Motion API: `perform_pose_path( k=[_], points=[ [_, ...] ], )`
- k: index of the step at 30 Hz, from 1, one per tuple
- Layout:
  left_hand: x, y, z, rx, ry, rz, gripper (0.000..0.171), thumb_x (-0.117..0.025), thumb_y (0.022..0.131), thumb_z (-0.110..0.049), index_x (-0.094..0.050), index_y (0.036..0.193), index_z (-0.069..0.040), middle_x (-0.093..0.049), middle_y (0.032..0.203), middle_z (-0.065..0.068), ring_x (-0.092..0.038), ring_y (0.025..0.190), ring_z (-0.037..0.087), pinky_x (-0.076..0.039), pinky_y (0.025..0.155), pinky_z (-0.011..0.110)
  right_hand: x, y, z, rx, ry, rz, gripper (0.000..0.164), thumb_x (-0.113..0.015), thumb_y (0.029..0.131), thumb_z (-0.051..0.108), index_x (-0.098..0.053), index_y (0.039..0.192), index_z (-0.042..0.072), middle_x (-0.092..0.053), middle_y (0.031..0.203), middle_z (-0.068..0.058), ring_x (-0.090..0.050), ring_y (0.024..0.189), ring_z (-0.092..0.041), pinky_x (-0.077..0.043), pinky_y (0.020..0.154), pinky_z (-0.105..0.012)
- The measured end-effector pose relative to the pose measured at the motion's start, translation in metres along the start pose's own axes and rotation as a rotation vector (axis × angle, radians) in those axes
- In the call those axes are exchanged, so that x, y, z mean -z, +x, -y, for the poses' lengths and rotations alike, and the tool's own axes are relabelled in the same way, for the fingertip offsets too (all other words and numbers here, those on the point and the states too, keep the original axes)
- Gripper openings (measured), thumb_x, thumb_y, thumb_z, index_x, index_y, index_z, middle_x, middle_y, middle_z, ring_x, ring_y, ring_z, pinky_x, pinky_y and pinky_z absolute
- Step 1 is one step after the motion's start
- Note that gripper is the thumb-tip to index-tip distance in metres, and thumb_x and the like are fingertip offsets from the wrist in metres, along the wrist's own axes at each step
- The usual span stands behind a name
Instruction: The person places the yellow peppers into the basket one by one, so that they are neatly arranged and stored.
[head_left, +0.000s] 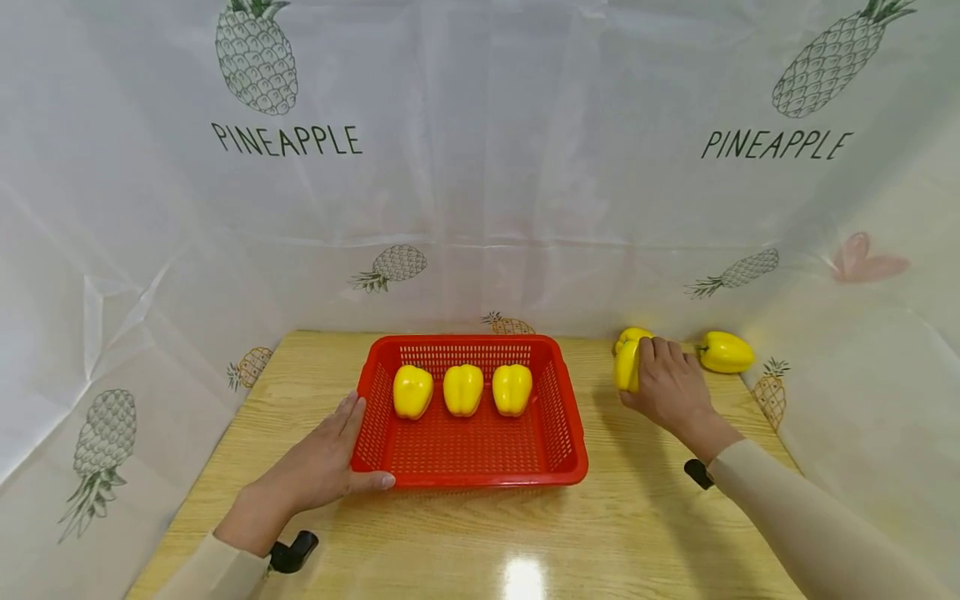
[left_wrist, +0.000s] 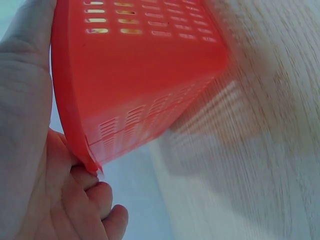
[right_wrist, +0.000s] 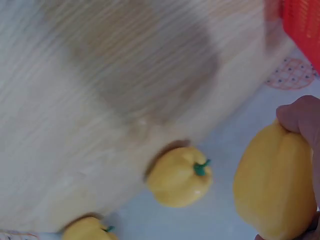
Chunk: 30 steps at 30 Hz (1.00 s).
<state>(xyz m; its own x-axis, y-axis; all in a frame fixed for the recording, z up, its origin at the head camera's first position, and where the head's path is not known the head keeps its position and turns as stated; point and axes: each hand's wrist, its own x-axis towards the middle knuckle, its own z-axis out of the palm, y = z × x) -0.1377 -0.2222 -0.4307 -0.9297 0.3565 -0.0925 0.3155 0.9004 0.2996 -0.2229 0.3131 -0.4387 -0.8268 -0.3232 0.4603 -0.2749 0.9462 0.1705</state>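
My right hand [head_left: 671, 385] grips a yellow bell pepper [head_left: 627, 367]. In the right wrist view that bell pepper [right_wrist: 272, 182] is raised over the table, fingers wrapping its side. Behind it, another yellow pepper [head_left: 634, 334] shows partly, and one more pepper [head_left: 726, 352] lies on its side to the right of the hand. With the left hand [head_left: 315, 462] I hold the left edge of a red plastic basket [head_left: 480, 481], thumb at its front corner. Inside the basket, three yellow peppers [head_left: 462, 390] stand in a row toward the back.
The basket sits on a light wooden table [head_left: 480, 533]. A white curtain [head_left: 480, 200] printed with pineapples hangs behind the table and along both sides. Both loose peppers lie near the table's back right edge.
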Motion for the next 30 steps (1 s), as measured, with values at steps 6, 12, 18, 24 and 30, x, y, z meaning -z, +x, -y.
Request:
perform_pose_path(
  k=[6,12,18,24,30],
  points=[
    [-0.002,-0.001,0.001,0.005,-0.001,0.001,0.139,-0.060,0.079,-0.090,-0.017,0.164,0.010,-0.015,0.173,0.030,-0.030,0.154,0.055,-0.037,0.120,0.065,0.016,0.016,0.016,0.076,-0.014,-0.064,0.085,-0.089,0.073,0.046,-0.047,0.120,-0.011,-0.057,0.103,-0.026,-0.059,0.094,-0.044,-0.053,0.073,-0.053],
    [-0.003,0.000,0.002,-0.008,-0.005,0.002,0.136,-0.064,0.081,-0.086,-0.017,0.164,0.011,-0.015,0.173,0.031,-0.029,0.154,0.055,-0.037,0.120,0.065,0.036,0.037,0.040,0.108,-0.025,-0.018,0.085,-0.089,0.075,0.049,-0.046,0.120,-0.009,-0.058,0.104,-0.024,-0.059,0.094,-0.042,-0.055,0.073,-0.049],
    [-0.002,0.003,0.003,-0.017,-0.002,-0.007,0.135,-0.064,0.082,-0.086,-0.017,0.164,0.011,-0.013,0.173,0.030,-0.029,0.154,0.056,-0.037,0.120,0.065,0.053,0.061,0.075,0.139,-0.019,0.019,0.085,-0.086,0.078,0.054,-0.048,0.119,-0.010,-0.059,0.104,-0.024,-0.059,0.094,-0.041,-0.055,0.077,-0.049],
    [-0.001,0.003,0.003,-0.004,-0.010,0.005,0.140,-0.057,0.079,-0.093,-0.016,0.164,0.010,-0.011,0.174,0.029,-0.028,0.154,0.055,-0.036,0.120,0.066,0.067,0.080,0.124,0.183,-0.023,0.115,0.085,-0.081,0.082,0.060,-0.050,0.121,-0.009,-0.061,0.106,-0.022,-0.060,0.097,-0.038,-0.056,0.080,-0.046],
    [-0.001,0.005,0.003,-0.002,-0.018,0.012,0.135,-0.066,0.082,-0.084,-0.014,0.165,0.009,-0.009,0.175,0.028,-0.025,0.155,0.055,-0.035,0.121,0.066,0.074,0.097,0.170,0.234,-0.015,0.242,0.091,-0.075,0.087,0.064,-0.049,0.133,-0.010,-0.063,0.119,-0.022,-0.061,0.110,-0.036,-0.057,0.094,-0.045]
  ],
)
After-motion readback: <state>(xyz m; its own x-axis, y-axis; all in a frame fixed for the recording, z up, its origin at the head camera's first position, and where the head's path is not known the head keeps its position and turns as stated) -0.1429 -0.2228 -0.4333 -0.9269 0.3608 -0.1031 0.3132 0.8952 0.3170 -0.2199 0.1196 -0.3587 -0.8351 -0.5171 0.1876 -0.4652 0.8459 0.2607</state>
